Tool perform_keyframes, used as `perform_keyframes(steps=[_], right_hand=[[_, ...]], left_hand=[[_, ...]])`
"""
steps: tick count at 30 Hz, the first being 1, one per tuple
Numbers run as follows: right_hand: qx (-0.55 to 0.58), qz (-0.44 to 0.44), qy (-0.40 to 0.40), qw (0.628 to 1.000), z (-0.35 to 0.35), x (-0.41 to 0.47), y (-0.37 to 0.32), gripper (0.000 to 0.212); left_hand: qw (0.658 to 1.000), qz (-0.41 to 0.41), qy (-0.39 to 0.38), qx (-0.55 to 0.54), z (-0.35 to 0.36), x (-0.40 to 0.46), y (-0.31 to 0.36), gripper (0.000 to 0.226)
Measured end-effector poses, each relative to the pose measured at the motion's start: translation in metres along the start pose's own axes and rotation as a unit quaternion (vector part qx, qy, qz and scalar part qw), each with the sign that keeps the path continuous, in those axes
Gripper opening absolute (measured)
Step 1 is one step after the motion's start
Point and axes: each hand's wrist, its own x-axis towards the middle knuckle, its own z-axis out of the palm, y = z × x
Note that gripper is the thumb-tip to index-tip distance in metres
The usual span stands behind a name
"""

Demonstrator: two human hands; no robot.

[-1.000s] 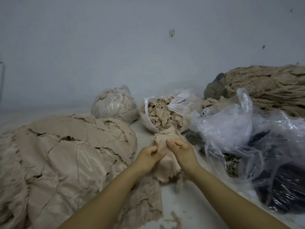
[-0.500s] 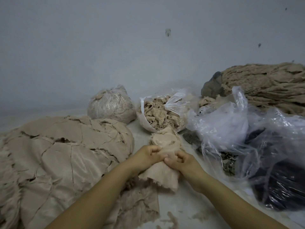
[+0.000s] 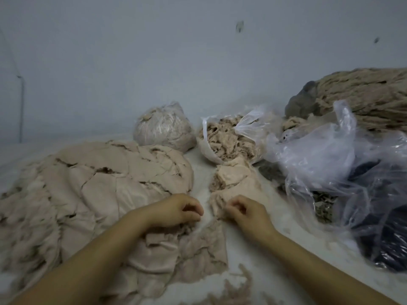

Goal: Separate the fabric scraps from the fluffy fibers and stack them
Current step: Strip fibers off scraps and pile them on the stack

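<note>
A beige fabric scrap with fluffy fibers clinging to it lies on the white surface in front of an open plastic bag of fluffy fibers. My right hand pinches the scrap's near edge with curled fingers. My left hand sits a little to the left, apart from the scrap, fingers curled with nothing visible in them, resting at the edge of the broad stack of flat beige scraps. More flattened scraps lie under and beside my left forearm.
A tied bag of fibers stands at the back by the wall. Crumpled clear plastic bags, one holding dark material, crowd the right side. A big beige fibrous bundle lies behind them. Loose fluff litters the near surface.
Both hands gripped the scrap together before; they have come down and apart. The left hand has let go and moved left, while the right still pinches the scrap's edge.
</note>
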Motion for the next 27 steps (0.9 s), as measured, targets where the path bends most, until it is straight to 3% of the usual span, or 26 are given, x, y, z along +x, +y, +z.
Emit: perform_keyframes(steps=[2, 6, 8, 14, 17, 19, 21, 23, 27], right_hand=[[0.06, 0.01, -0.095, 0.994, 0.026, -0.024, -0.014, 0.025], [0.154, 0.121, -0.242, 0.95, 0.059, -0.042, -0.05, 0.042], [0.194, 0.168, -0.263, 0.93, 0.07, -0.044, -0.06, 0.042], [0.326, 0.189, -0.116, 0.919, 0.067, -0.044, -0.055, 0.025], [0.37, 0.213, -0.077, 0.901, 0.063, -0.046, -0.055, 0.024], [0.418, 0.22, -0.09, 0.877, 0.064, -0.043, -0.06, 0.032], [0.44, 0.221, -0.113, 0.863, 0.065, -0.043, -0.065, 0.025], [0.444, 0.236, -0.091, 0.86, 0.063, -0.042, -0.061, 0.021], [0.439, 0.232, -0.031, 0.867, 0.041, -0.044, -0.033, 0.031]], left_hand=[[0.996, 0.029, 0.006, 0.087, -0.007, -0.01, -0.004, 0.014], [0.993, 0.044, 0.06, 0.093, -0.012, -0.021, -0.007, 0.021], [0.993, 0.046, 0.068, 0.079, -0.012, -0.024, -0.009, 0.02], [0.996, 0.021, -0.005, 0.084, -0.008, -0.038, -0.017, 0.027], [0.998, 0.005, 0.06, -0.003, -0.003, -0.033, -0.01, 0.031], [0.991, 0.023, 0.121, -0.043, 0.007, -0.024, 0.0, 0.035], [0.983, 0.037, 0.168, -0.071, 0.015, -0.018, 0.009, 0.033], [0.977, 0.022, 0.205, -0.059, 0.014, -0.015, 0.006, 0.027], [0.96, -0.06, 0.273, -0.011, -0.001, -0.021, -0.026, 0.034]])
